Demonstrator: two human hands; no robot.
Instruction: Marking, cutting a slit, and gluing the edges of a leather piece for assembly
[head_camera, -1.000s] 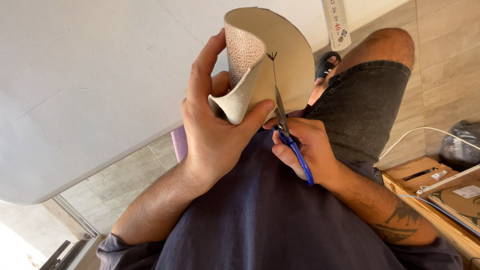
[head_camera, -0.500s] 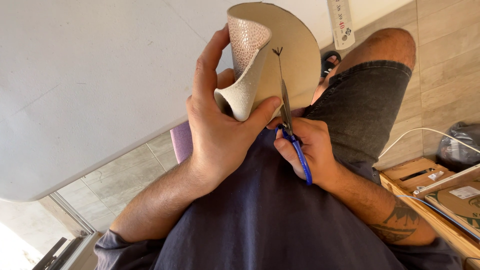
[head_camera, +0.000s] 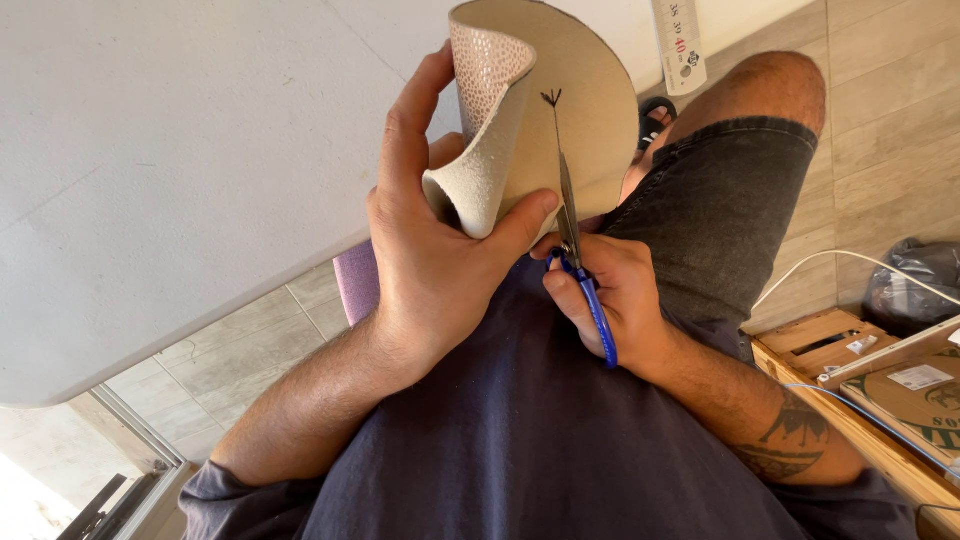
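Leather piece (head_camera: 580, 110), pale and rounded, is held up in front of the person's chest, just off the edge of the white bench (head_camera: 180, 160), and it is being cut. A dark line is drawn down its smooth side, ending in a small arrowhead mark near the top, and the scissors (head_camera: 570, 215) have their blades laid along that line, tips pointing up toward the mark. Judging by where the blades sit, the cut runs from the lower edge and has a fair way to go before it reaches the arrowhead.

The left hand (head_camera: 440, 260) has a closed grip on the leather: the thumb presses the near edge just beside the blades, and the fingers wrap round the far side, curling the pebbled face back on itself into a roll. The right hand (head_camera: 610, 300) is closed round the blue handles below the leather; the blades look nearly shut, though how far exactly I cannot tell.

The next snip, I'd say, calls for keeping the blades on the drawn line and the thumb clear of them, with the left hand feeding the leather down steadily so the curled part does not drag the cut sideways.
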